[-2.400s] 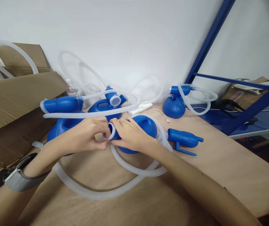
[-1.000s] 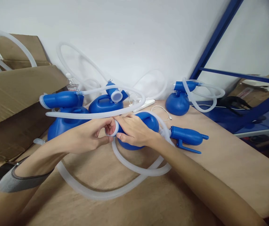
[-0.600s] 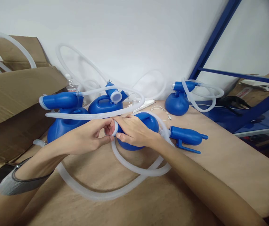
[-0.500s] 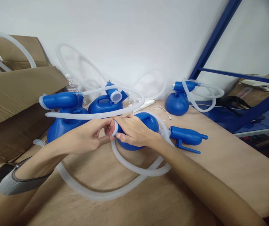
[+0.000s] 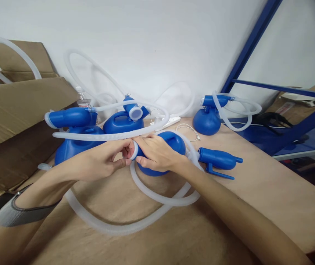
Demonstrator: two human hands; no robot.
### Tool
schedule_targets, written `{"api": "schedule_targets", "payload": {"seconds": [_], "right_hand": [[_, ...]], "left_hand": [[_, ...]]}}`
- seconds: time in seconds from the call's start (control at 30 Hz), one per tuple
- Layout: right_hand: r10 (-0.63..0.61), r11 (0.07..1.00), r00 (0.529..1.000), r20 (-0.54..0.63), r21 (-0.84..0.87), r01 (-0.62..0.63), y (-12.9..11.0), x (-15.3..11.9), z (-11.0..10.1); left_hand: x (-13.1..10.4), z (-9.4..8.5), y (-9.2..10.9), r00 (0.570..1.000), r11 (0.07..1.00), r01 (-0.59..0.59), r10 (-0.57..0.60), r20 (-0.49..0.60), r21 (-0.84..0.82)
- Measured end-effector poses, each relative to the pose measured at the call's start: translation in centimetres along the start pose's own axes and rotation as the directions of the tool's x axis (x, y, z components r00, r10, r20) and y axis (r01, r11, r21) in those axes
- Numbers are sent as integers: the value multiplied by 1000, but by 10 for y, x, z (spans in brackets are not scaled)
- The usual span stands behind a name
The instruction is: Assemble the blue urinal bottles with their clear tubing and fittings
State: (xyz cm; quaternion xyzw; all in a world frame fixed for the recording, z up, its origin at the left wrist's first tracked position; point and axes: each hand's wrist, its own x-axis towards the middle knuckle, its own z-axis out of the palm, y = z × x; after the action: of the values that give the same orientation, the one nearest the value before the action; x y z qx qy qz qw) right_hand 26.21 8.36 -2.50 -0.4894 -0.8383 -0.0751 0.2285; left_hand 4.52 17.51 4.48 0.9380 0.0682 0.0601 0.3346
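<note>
My left hand point(image 5: 106, 160) pinches the rim of a translucent white cap point(image 5: 135, 150) on the neck of a blue container point(image 5: 175, 142). My right hand point(image 5: 156, 152) is wrapped round that neck from the other side and hides most of it. The container stands upright on the wooden table. A ribbed white hose point(image 5: 151, 197) loops in front of it. Right of the container lies a blue handled piece point(image 5: 218, 159) beside the hose.
Blue containers with hoses stand at the left point(image 5: 76, 145), behind point(image 5: 122, 123) and at the back right point(image 5: 207, 122). A cardboard box point(image 5: 27, 106) is far left, with a plastic bottle point(image 5: 82, 99) near it. A white power strip point(image 5: 168, 124) and a blue metal frame point(image 5: 252, 44) also show.
</note>
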Motion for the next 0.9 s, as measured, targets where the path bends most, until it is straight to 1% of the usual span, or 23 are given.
{"api": "schedule_targets", "payload": {"seconds": [0.13, 0.27, 0.43, 0.5, 0.67, 0.9], "right_hand": [[5, 1000, 1000, 8, -7, -5, 1, 0, 1], [0, 1000, 1000, -4, -16, 0, 2, 0, 3], [-4, 1000, 999, -44, -14, 3, 1, 0, 6], [5, 1000, 999, -49, -9, -5, 0, 0, 6], [0, 1000, 1000, -14, 6, 0, 0, 1, 2], [-15, 1000, 1000, -28, -2, 15, 3, 0, 7]], "left_hand": [[0, -1, 1, 1000, 1000, 4, -4, 18, 13], [1, 0, 2, 1000, 1000, 20, -20, -2, 23], [5, 5, 8, 991, 992, 114, -109, -80, 59], [6, 6, 9, 987, 988, 137, -130, -95, 66], [6, 4, 6, 990, 988, 127, -122, -64, 82], [5, 1, 8, 993, 989, 115, -113, -27, 92]]}}
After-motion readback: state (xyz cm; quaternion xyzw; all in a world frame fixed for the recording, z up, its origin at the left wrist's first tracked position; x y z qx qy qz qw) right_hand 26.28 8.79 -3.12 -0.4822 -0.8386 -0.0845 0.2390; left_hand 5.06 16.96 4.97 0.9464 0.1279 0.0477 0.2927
